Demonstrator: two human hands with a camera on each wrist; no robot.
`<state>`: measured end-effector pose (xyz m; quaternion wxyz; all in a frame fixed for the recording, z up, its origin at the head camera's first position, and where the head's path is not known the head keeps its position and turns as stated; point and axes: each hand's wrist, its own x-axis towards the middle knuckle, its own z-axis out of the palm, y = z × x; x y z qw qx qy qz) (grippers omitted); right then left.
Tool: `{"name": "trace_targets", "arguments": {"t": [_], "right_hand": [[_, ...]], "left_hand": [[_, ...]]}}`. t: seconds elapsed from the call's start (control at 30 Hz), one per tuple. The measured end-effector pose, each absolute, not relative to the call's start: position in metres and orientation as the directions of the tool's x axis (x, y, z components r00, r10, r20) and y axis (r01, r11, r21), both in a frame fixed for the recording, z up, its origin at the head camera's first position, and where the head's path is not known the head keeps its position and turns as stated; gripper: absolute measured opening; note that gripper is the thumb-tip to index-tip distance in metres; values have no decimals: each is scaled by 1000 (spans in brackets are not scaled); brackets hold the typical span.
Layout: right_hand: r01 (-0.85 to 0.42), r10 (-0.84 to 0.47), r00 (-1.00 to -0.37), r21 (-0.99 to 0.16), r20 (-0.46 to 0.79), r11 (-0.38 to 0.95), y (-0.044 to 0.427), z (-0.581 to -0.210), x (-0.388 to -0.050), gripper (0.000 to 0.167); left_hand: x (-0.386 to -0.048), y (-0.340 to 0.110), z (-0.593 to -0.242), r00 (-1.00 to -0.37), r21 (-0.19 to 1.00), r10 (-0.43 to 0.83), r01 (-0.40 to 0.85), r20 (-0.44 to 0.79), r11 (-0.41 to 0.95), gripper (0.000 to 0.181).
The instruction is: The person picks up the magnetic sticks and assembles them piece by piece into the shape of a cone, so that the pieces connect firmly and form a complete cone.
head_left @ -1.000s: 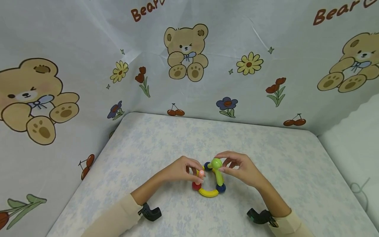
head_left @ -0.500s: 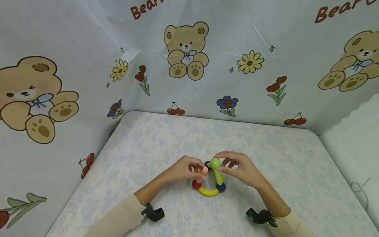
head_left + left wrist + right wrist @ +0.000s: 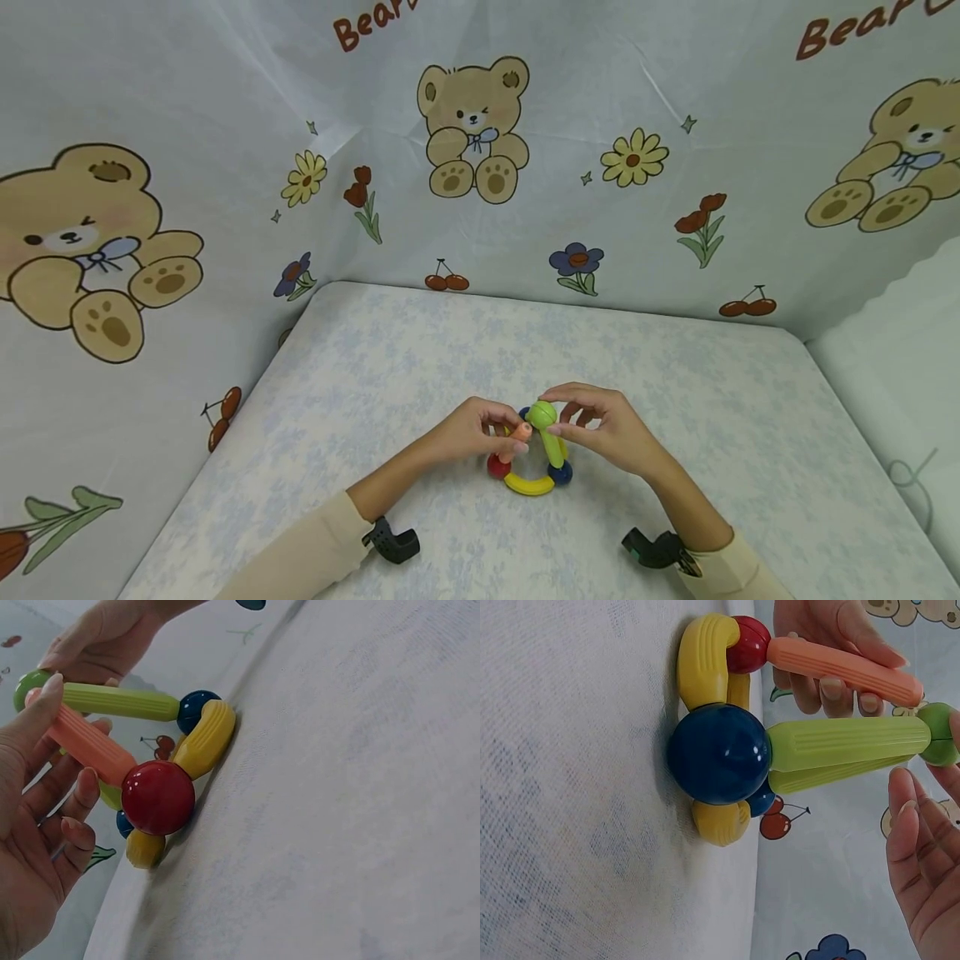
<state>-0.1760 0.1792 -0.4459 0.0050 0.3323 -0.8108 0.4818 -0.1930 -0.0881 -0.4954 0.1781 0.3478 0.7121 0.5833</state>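
My left hand [image 3: 474,430] pinches an orange rod [image 3: 94,748] between thumb and fingers. The rod's lower end meets a red ball [image 3: 157,797]; its upper end leans close to a light green ball [image 3: 937,735], and I cannot tell whether they touch. With thumb and fingertips, my right hand [image 3: 609,427] holds that green ball. Two light green rods [image 3: 847,742] run from it down to dark blue balls [image 3: 720,754]. Yellow curved pieces [image 3: 528,485] link the red and blue balls in a ring on the table. Fingers partly hide the ring's far side.
The pale blue-patterned table [image 3: 420,350] lies under the toy. Behind it hangs a cloth [image 3: 562,100] printed with bears and flowers. Black wrist devices [image 3: 393,542] sit on both forearms, and a thin cord [image 3: 911,483] lies at the right.
The orange rod's top has tilted right toward the green ball, with my left hand moving along. The green ball has shifted slightly left in my right hand's hold.
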Motion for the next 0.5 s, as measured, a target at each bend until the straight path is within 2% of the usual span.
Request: {"name": "trace_targets", "arguments": {"t": [0.5], "right_hand": [[-563, -534, -775, -753, 337, 342, 177, -444, -174, 36]], "left_hand": [[-194, -87, -498, -695, 963, 703, 265, 151, 56, 23]]}}
